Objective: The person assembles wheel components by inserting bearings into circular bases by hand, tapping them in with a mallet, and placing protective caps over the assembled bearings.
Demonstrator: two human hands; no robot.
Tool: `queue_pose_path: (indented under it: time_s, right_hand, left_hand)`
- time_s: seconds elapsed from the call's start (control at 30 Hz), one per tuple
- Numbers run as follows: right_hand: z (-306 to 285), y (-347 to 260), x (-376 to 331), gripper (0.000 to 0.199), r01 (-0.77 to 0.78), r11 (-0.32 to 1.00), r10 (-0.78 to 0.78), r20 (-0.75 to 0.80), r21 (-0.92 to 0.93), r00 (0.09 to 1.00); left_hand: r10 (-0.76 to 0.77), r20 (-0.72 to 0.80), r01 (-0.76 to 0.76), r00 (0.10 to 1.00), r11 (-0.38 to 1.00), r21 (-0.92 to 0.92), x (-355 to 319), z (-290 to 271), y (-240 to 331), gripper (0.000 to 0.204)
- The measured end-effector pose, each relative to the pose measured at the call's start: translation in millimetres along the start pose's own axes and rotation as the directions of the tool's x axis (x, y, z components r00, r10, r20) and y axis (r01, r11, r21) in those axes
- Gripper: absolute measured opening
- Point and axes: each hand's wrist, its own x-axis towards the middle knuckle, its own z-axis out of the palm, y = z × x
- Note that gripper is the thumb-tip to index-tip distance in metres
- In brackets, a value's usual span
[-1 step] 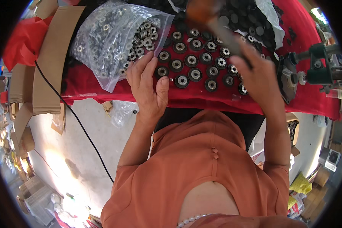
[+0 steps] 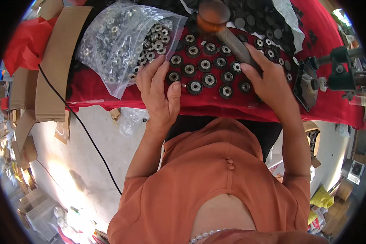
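Note:
My right hand [image 2: 266,77] is wrapped round the grey handle of a mallet [image 2: 213,17], whose orange-brown head is blurred over the far middle of the table. Under and around the mallet stand several black round wheels with metal bearings [image 2: 208,79] in their centres, set out in loose rows. At the left end of these rows my left hand [image 2: 158,89] lies on the red cloth, fingers stretched and thumb apart. Its fingertips reach the edge of a clear plastic bag [image 2: 118,81] full of small metal bearings [image 2: 155,38]. Nothing shows in that hand.
The red cloth [image 2: 329,110] covers the table. Many black discs [image 2: 268,20] lie heaped at the back. On the right stands a dark green metal clamp fixture [image 2: 339,69]. A cardboard box [image 2: 57,73] stands left, with a black cable [image 2: 91,140] hanging past it.
My right hand has shifted slightly left and toward me, and the mallet's head has come a little nearer. My left hand has stayed in place.

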Motion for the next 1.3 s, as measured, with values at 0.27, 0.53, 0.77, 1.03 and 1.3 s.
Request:
queue_pose_path:
  time_s: [0.27,0.53,0.77,1.03,1.3]
  right_hand:
    - [-26.0,-42.6,3.1,0.05,0.168,0.97,-0.143,-0.143,0.176,0.979]
    - [-29.1,-22.9,-7.2,0.049,-0.136,0.972,0.139,-0.003,0.194,0.99]
    - [-30.2,-9.9,-23.9,0.051,-0.024,0.952,0.083,-0.18,0.304,0.98]
    - [-33.2,6.4,-47.9,0.052,-0.152,0.87,0.226,-0.104,0.47,0.969]
    - [-32.7,16.6,-51.2,0.054,-0.157,0.832,0.245,-0.097,0.533,0.965]
  left_hand:
    - [-0.027,-0.01,0.027,1.0,0.999,-0.025,-3.4,-1.1,-0.1,0.043]
    - [-0.087,0.054,0.09,0.995,0.994,-0.062,21.5,6.7,15.8,0.026]
    - [-0.001,0.292,-0.104,0.956,0.933,0.344,85.5,58.5,3.6,0.018]
    - [0.049,0.407,-0.218,0.912,0.898,0.381,98.9,75.1,-6.7,0.025]
    - [0.147,0.47,-0.331,0.87,0.881,0.338,106.1,69.5,-11.7,0.025]
